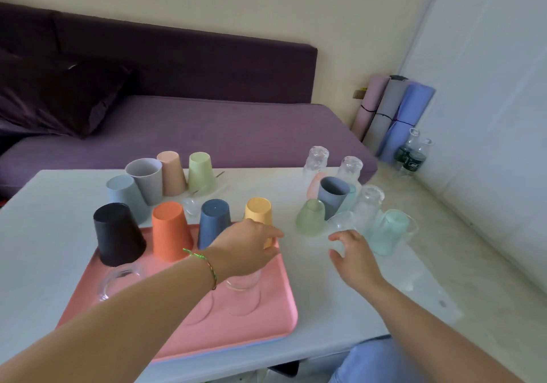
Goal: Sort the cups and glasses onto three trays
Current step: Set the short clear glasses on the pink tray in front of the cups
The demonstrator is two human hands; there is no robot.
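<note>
A pink tray (254,317) lies on the white table (59,205), stacked on a bluish tray (236,350). Upside down along its far edge stand a black cup (118,234), an orange cup (170,230), a dark blue cup (214,223) and a yellow cup (259,209). My left hand (248,248) pinches the yellow cup's lower rim. A clear glass (244,282) stands under that wrist, and another clear glass (118,279) lies near the black cup. My right hand (355,260) hovers open, just short of a small clear glass (340,220).
Behind the tray stand several pastel cups (171,172). At the right is a mixed cluster: a green cup (310,217), a slate cup (333,193), a mint cup (387,231) and tall glasses (316,160). A purple sofa (207,128) lies beyond; bottles (413,153) stand on the floor.
</note>
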